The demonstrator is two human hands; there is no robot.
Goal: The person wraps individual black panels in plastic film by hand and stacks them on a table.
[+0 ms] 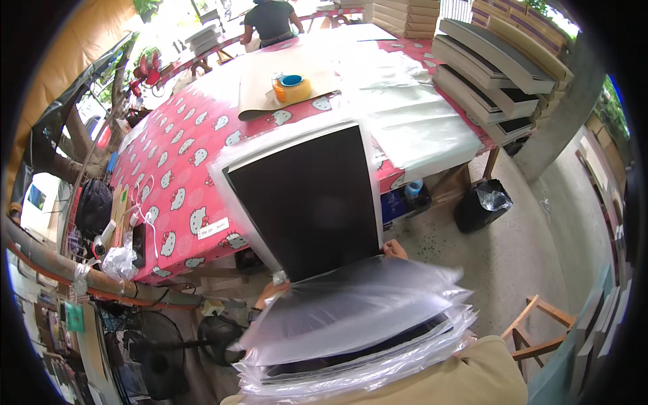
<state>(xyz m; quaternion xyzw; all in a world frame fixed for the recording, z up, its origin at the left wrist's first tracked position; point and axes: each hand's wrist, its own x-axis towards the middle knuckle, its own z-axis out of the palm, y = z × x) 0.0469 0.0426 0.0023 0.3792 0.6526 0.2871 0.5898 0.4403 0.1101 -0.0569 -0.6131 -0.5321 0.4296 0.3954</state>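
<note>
A flat black panel [310,202] with pale edges leans against the near table edge, with a clear plastic bag [351,290] around it. The bag's loose end spreads toward me. My right hand [395,250] is closed, pinching the bag at the panel's near right corner. At the near left corner my left hand [271,294] grips the bag too, partly hidden by the plastic. Below them, against my body, lies a stack of plastic-wrapped dark panels [358,364].
On the table with a pink patterned cloth [169,209] are an orange tape dispenser [291,88], brown cardboard [253,91] and clear plastic bags [418,121]. Thick panels [496,74] are stacked at right. A black bin [482,206], wooden stool [540,331] and fan [219,334] stand nearby. Another person [272,23] is beyond.
</note>
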